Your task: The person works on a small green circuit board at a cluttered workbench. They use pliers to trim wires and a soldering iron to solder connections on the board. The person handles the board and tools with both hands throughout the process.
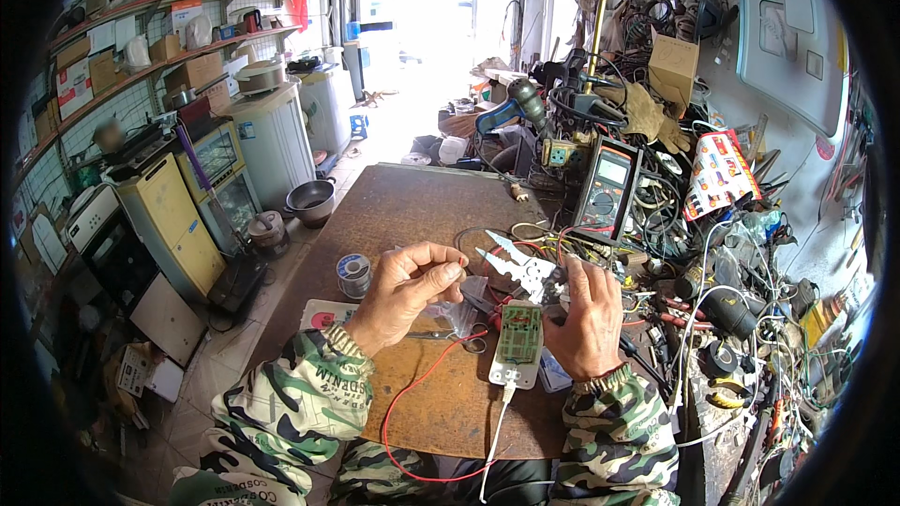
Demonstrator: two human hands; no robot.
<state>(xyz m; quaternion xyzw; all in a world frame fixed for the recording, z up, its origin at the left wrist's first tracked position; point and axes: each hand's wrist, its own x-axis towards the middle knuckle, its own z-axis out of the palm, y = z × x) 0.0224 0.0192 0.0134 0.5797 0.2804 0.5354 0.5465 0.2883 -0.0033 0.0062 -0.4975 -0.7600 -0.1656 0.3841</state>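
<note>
Silver pliers (pixel 525 272) jut forward and leftward from the right grip (pixel 589 320).

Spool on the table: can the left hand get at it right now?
Probably yes. The spool stands on the table just left of the left hand, with nothing visible between them. That hand is pinched, though, so it would likely need to open first.

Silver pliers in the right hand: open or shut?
Open: the silver pliers in the right hand show two pointed jaws spread apart, with a clear gap between the tips.
</note>
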